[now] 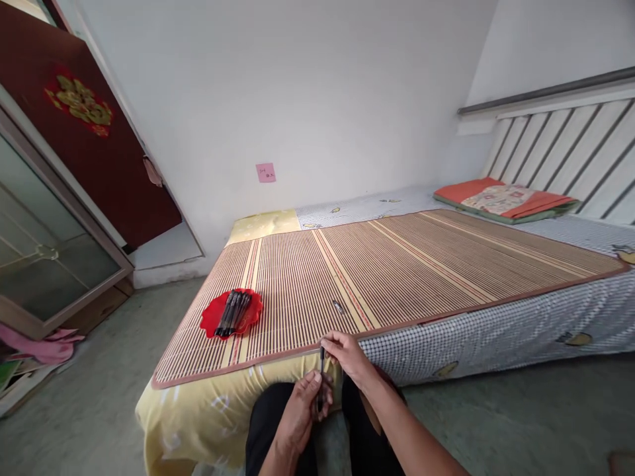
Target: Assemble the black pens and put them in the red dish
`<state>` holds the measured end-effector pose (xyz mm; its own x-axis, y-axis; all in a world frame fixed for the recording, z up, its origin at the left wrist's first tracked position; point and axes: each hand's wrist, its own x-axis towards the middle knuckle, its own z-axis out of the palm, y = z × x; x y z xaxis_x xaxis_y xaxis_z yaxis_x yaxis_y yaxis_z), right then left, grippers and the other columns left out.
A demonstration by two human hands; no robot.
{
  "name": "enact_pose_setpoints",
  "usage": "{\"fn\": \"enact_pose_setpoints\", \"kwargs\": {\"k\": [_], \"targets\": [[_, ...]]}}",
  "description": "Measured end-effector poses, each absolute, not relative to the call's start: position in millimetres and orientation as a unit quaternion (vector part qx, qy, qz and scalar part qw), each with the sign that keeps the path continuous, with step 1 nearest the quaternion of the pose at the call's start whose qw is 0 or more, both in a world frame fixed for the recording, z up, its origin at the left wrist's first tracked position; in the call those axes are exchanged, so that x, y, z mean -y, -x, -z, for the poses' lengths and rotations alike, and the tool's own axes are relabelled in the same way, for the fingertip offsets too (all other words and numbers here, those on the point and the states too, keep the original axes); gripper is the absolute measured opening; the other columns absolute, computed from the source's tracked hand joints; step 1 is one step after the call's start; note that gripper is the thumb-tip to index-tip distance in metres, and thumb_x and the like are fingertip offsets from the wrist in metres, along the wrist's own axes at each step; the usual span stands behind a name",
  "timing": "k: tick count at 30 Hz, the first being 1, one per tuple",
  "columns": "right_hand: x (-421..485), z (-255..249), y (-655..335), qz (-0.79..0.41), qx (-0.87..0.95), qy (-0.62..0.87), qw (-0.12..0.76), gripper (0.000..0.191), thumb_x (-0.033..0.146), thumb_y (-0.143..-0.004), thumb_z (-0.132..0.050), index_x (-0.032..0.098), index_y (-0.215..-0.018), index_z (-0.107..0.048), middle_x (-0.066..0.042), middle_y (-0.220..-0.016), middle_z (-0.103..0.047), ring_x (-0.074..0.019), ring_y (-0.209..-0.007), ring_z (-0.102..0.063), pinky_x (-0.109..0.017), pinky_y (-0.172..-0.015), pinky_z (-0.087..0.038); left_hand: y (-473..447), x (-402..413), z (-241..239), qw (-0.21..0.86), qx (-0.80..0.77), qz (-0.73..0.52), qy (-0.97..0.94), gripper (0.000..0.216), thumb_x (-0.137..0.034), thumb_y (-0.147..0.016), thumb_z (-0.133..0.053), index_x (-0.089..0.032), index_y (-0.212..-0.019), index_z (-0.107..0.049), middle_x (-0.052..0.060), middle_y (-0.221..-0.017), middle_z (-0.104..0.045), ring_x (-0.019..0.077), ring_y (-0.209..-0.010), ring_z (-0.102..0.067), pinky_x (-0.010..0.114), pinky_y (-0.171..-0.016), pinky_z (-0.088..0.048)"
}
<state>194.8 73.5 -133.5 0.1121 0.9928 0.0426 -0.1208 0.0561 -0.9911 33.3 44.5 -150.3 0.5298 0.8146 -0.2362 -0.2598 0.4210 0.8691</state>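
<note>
A dark, slim pen stands nearly upright between my hands, just in front of the bed's near edge. My left hand is closed round its lower part, and the fingers hide some of it. At the top end, the thumb and fingertips of my right hand pinch the pen. To the left, a red scalloped plate rests on the striped mat with several black pens lying side by side in it. A small dark and silvery piece, too small to name, lies on the mat beyond my right hand.
The mat covers a bed with yellow and checked cloth. A folded orange and floral quilt lies at the far right by a slatted headboard. A pink note is on the wall. Dark-clad knees are beneath my hands.
</note>
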Motion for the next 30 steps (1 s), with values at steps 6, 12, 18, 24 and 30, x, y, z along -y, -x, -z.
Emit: {"fn": "enact_pose_setpoints", "kwargs": {"k": [6, 12, 18, 24, 30], "targets": [[-62.6, 141.0, -198.0, -0.534, 0.406, 0.446, 0.592, 0.050, 0.061, -0.064, -0.086, 0.019, -0.069, -0.059, 0.007, -0.055, -0.050, -0.0083, -0.050, -0.042, -0.023, -0.050, -0.032, -30.4, -40.6, 150.5, 0.757, -0.330, -0.349, -0.444, 0.047, -0.053, -0.074, -0.084, -0.017, -0.075, -0.053, 0.000, -0.066, -0.065, 0.0077, -0.043, -0.053, 0.019, -0.041, -0.029], [-54.0, 132.2, -209.8, -0.619, 0.377, 0.375, 0.578, 0.047, 0.063, -0.078, -0.076, 0.017, -0.088, -0.071, -0.001, -0.073, -0.063, -0.0104, -0.063, -0.055, -0.022, -0.054, -0.039, -29.2, -38.5, 144.9, 0.770, -0.316, -0.346, -0.432, 0.046, -0.051, -0.078, -0.082, -0.018, -0.076, -0.049, -0.002, -0.060, -0.063, 0.0079, -0.039, -0.054, 0.019, -0.040, -0.025], [-49.0, 128.5, -216.2, -0.639, 0.382, 0.366, 0.559, 0.039, 0.047, -0.070, -0.089, 0.016, -0.087, -0.072, 0.001, -0.071, -0.065, -0.0091, -0.062, -0.057, -0.021, -0.060, -0.043, -27.6, -33.1, 146.0, 0.782, -0.294, -0.331, -0.439, 0.045, -0.050, -0.080, -0.080, -0.018, -0.076, -0.049, 0.000, -0.059, -0.065, 0.0102, -0.041, -0.059, 0.018, -0.040, -0.027], [-44.3, 127.6, -218.2, -0.642, 0.383, 0.358, 0.560, 0.037, 0.049, -0.075, -0.085, 0.017, -0.085, -0.068, 0.004, -0.065, -0.060, -0.0077, -0.056, -0.051, -0.021, -0.055, -0.037, -36.7, -31.5, 149.9, 0.788, -0.294, -0.337, -0.423, 0.047, -0.050, -0.076, -0.083, -0.019, -0.077, -0.048, -0.002, -0.058, -0.065, 0.0110, -0.041, -0.060, 0.017, -0.039, -0.027], [-45.5, 130.8, -223.8, -0.621, 0.409, 0.363, 0.561, 0.035, 0.048, -0.076, -0.084, 0.017, -0.084, -0.072, 0.004, -0.065, -0.058, -0.0089, -0.058, -0.050, -0.023, -0.057, -0.037, -44.3, -33.4, 150.5, 0.793, -0.290, -0.330, -0.422, 0.046, -0.049, -0.078, -0.082, -0.019, -0.077, -0.047, -0.001, -0.059, -0.066, 0.0117, -0.041, -0.061, 0.017, -0.038, -0.026]]}}
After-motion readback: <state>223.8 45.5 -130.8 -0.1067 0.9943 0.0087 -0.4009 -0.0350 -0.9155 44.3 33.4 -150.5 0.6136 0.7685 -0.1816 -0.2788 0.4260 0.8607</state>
